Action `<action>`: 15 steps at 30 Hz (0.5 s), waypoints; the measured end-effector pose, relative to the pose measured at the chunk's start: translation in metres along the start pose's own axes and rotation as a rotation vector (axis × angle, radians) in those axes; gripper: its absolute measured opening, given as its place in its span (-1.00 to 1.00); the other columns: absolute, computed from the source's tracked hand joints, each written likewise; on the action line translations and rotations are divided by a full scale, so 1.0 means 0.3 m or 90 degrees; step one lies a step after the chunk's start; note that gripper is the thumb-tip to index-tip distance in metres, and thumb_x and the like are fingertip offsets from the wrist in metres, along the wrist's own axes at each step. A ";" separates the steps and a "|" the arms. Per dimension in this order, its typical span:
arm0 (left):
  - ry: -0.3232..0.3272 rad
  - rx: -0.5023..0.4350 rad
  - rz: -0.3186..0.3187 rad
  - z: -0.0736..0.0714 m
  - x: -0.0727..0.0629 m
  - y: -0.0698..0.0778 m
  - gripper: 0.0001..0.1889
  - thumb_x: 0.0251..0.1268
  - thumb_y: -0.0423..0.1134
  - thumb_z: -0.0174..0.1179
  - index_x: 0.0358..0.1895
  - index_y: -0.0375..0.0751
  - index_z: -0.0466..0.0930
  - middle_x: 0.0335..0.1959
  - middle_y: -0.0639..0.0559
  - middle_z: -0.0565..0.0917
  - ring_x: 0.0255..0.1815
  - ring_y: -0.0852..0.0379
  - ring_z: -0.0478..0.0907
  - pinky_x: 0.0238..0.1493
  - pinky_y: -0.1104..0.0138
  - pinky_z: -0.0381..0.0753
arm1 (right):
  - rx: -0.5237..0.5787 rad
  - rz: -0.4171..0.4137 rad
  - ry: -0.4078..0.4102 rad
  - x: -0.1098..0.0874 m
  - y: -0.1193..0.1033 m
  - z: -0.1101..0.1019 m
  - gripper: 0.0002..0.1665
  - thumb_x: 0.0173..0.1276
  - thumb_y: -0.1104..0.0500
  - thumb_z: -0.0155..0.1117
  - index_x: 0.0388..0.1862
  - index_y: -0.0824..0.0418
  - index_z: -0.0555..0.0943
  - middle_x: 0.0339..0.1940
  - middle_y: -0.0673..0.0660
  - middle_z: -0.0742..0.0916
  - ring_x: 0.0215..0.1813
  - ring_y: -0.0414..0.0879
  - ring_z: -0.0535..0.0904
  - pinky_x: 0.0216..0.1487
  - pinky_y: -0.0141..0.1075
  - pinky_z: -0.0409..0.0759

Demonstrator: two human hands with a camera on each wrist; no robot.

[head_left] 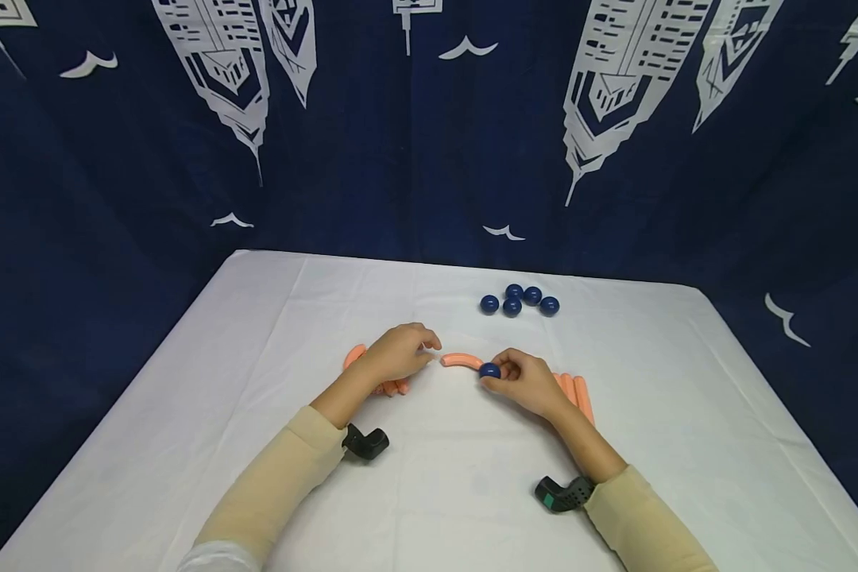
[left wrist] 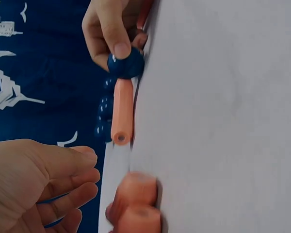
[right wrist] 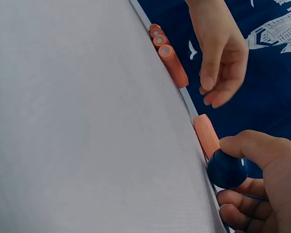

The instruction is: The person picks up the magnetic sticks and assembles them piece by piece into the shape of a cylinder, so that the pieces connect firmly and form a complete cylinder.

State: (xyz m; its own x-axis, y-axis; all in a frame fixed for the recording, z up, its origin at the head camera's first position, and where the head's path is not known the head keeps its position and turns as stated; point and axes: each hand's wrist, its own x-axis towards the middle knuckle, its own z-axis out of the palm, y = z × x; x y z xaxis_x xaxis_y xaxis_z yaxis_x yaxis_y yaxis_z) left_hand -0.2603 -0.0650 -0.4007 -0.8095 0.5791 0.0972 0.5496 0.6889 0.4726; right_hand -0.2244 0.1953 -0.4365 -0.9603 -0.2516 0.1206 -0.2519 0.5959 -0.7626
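Observation:
My right hand [head_left: 529, 383] pinches a dark blue ball [head_left: 489, 371] between thumb and fingers. Against the ball lies one end of a curved orange rod [head_left: 461, 360], whose other end points toward the left hand. A small grey disc shows in that free end in the left wrist view, where the rod [left wrist: 122, 111] lines up with the ball [left wrist: 126, 64]. Just left of the rod is my left hand [head_left: 403, 351], its fingers loosely bent with nothing between them. It hovers over a group of orange rods [head_left: 392, 388], partly hiding them.
Several blue balls [head_left: 512, 307] sit in a cluster farther back on the white-covered table [head_left: 457, 492]. Straight orange rods [head_left: 582, 397] lie side by side beyond the right wrist, partly covered by it. A dark blue printed curtain [head_left: 415, 159] hangs behind the table.

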 end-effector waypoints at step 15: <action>0.028 0.006 -0.020 -0.052 -0.108 -0.062 -0.82 0.31 -0.33 0.19 -0.08 -0.19 0.70 -0.25 0.06 0.63 -0.18 0.09 0.54 -0.02 0.19 0.51 | 0.003 0.011 -0.003 0.001 0.005 0.005 -0.64 0.17 0.09 0.48 -0.16 0.28 0.62 -0.45 0.03 0.59 -0.39 -0.10 0.45 -0.38 -0.37 0.42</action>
State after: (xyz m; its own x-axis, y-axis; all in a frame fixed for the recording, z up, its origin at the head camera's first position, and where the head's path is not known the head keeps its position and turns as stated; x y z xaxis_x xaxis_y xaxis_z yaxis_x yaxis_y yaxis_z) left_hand -0.2476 -0.1033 -0.3991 -0.8350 0.5367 0.1213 0.5248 0.7108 0.4683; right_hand -0.2248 0.1949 -0.4386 -0.9641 -0.2441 0.1044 -0.2341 0.5961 -0.7680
